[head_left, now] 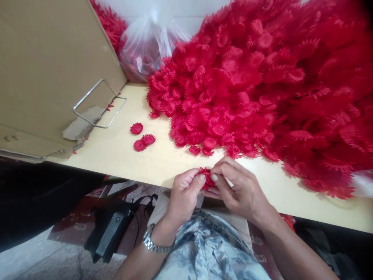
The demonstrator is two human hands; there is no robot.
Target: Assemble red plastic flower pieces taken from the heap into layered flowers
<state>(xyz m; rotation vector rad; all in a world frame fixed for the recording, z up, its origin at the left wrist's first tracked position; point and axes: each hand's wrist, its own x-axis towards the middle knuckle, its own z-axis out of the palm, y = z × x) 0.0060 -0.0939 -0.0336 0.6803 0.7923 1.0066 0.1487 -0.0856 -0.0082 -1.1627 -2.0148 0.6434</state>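
Observation:
My left hand (188,188) pinches a small red fabric flower (206,179) with a notched rim, its thumb pressed on the front. From the other side, my right hand (234,186) grips the same flower's edge between thumb and forefinger. Both hands are just over the table's front edge. Left of them, several loose red flower pieces (140,145) lie on the pale tabletop (116,163), two of them overlapping. Beyond my hands rises a big heap of red flower pieces (221,97).
A cardboard box (55,70) stands at the left, with a bent metal wire frame (100,103) beside its torn lower edge. Behind is a tied clear plastic bag (148,46) with red pieces inside. Below the table, a black speaker-like box (109,229) sits at the left.

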